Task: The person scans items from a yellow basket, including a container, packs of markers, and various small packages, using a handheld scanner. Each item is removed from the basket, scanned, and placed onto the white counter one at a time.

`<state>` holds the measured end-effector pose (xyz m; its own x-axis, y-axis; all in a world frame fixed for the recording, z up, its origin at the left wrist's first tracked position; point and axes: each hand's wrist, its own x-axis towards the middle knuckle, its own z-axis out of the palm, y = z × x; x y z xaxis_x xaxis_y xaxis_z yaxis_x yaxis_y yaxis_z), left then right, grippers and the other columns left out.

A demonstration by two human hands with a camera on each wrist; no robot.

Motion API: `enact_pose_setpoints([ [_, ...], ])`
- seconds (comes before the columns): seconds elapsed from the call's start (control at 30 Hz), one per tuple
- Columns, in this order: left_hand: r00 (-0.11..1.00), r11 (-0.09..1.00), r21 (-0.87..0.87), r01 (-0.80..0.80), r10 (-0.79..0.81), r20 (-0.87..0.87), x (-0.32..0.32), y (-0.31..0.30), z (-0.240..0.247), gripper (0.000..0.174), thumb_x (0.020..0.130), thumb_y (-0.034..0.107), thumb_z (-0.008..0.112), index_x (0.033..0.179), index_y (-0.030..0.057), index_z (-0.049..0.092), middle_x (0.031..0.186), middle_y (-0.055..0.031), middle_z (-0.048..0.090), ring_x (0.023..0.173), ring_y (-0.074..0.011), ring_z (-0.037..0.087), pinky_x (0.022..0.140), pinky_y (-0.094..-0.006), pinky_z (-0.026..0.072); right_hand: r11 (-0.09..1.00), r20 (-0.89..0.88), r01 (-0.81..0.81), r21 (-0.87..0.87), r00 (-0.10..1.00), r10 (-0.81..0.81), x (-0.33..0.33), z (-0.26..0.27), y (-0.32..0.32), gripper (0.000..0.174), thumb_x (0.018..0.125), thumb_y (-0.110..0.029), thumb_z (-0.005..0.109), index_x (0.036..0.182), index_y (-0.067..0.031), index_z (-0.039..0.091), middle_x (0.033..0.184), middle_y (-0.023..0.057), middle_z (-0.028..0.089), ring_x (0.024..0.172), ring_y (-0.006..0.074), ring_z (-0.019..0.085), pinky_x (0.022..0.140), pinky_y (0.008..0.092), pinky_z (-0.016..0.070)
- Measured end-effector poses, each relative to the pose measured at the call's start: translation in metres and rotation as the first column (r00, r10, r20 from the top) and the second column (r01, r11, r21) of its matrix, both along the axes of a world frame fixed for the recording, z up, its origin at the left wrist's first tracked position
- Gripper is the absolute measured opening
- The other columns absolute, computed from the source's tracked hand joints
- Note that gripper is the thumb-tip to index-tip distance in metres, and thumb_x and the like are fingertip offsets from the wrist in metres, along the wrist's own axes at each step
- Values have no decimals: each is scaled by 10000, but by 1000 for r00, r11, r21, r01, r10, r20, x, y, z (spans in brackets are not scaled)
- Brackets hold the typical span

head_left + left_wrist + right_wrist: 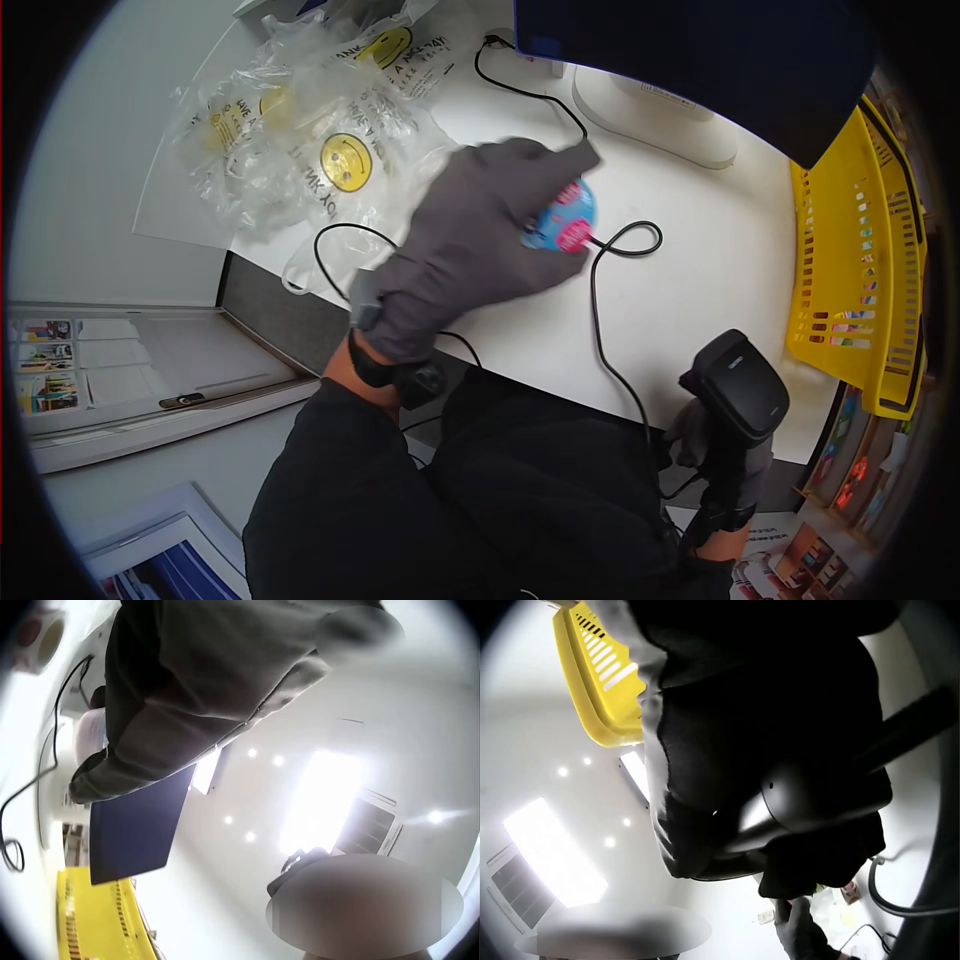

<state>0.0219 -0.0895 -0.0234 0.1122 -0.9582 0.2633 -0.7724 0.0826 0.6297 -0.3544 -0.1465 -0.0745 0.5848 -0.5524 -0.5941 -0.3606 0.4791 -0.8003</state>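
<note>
In the head view my gloved left hand (470, 225) reaches over the white table and grips a small round container with a blue and pink printed top (572, 218). The fingers curl around its side and cover much of it. The container's pale side (90, 736) shows past the glove in the left wrist view. At the table's front right edge my gloved right hand (735, 482) holds a black barcode scanner (742, 388) by its handle, its broad head upward. Dark glove and the scanner handle (780, 806) fill the middle of the right wrist view.
Crumpled clear plastic bags (300, 150) with yellow smiley faces lie at the left. A dark monitor (690, 60) stands on a white base (645, 110) at the back. A yellow basket (850, 260) sits at the right edge. A black cable (598, 310) loops across the table (715, 255).
</note>
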Motion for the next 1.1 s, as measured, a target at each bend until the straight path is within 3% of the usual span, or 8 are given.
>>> enact_pose_setpoints([
  [0.13, 964, 964, 120, -236, 217, 151, 46, 22, 6, 734, 708, 262, 901, 1392, 137, 663, 1122, -118, 702, 998, -233, 696, 892, -372, 579, 969, 128, 230, -90, 968, -218, -27, -15, 4, 724, 1053, -541, 441, 1331, 108, 603, 627, 68, 553, 493, 161, 492, 489, 301, 425],
  [0.23, 917, 915, 189, -357, 305, 255, 64, 26, -7, 696, 711, 342, 857, 1342, 98, 690, 1092, -139, 736, 927, -300, 740, 845, -385, 591, 935, 251, 342, -98, 917, -310, -50, -38, 4, 783, 1037, -588, 429, 1333, 116, 599, 585, 43, 500, 476, 150, 468, 484, 292, 418],
  [0.37, 918, 896, 289, -338, 245, 313, 65, 22, -20, 707, 720, 351, 849, 1361, 104, 684, 1145, -138, 742, 981, -301, 743, 886, -383, 585, 934, 300, 350, -64, 900, -317, -63, -43, 3, 852, 996, -648, 479, 1348, 121, 585, 581, 51, 520, 567, 200, 590, 539, 329, 470],
  [0.63, 904, 811, 401, -427, 367, 220, 81, -11, -39, 749, 752, 246, 850, 1455, 119, 624, 1124, -111, 756, 901, -215, 727, 843, -353, 577, 926, 517, 333, -179, 833, -200, -67, -65, -1, 888, 1021, -630, 428, 1317, 196, 564, 562, 37, 476, 464, 157, 452, 491, 305, 409],
  [0.77, 878, 854, 265, -448, 364, 311, 111, -43, -50, 750, 744, 319, 813, 1434, 87, 633, 1161, -203, 744, 1042, -324, 741, 918, -392, 573, 909, 446, 356, -218, 864, -232, -72, -66, 0, 915, 1008, -659, 432, 1308, 195, 567, 561, 46, 477, 469, 162, 467, 514, 307, 432],
  [0.9, 814, 873, 193, -448, 309, 492, 126, -65, -59, 778, 762, 317, 796, 1465, 50, 594, 1179, -216, 739, 1036, -336, 741, 908, -394, 573, 948, 478, 293, -125, 855, -202, -72, -67, -7, 685, 1031, -479, 517, 1274, 155, 607, 598, 81, 571, 491, 198, 552, 573, 343, 508],
  [1.0, 864, 886, 234, -401, 281, 418, 126, -70, -58, 810, 766, 186, 757, 1520, 2, 524, 1116, -118, 766, 850, -196, 725, 819, -338, 578, 968, 501, 246, -47, 844, -190, -73, -67, -12, 512, 1049, -343, 581, 1248, 125, 636, 626, 107, 642, 508, 226, 617, 617, 370, 565],
  [1.1, 854, 865, 237, -442, 326, 405, 113, -63, -39, 812, 777, 211, 786, 1518, 2, 528, 1175, -145, 755, 954, -214, 729, 889, -351, 569, 977, 404, 190, -94, 904, -137, -72, -60, -14, 611, 1060, -418, 520, 1263, 151, 618, 607, 98, 588, 521, 217, 592, 616, 355, 541],
])
